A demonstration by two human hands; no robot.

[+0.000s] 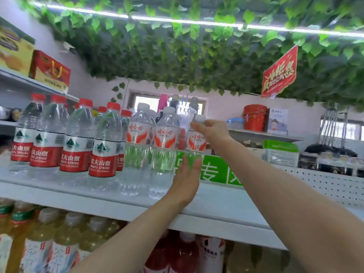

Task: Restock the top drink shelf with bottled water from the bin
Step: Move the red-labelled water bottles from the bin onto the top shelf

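1. The right hand [212, 133] grips a water bottle [196, 142] at the neck, fingers curled round it just under the white cap.
2. The left hand [186, 182] is spread flat, fingers straight, against the lower part of the same bottle.
3. The bottle is upright at the top shelf [216, 203], just right of two white-capped bottles [166, 138]; its base is hidden behind the left hand.
4. Further left on the shelf stand red-capped bottles [78, 146].
5. A green sign [214, 170] shows behind the hands.
6. Yellow drinks [65, 243] and red drinks [183, 253] stand on the shelf below.
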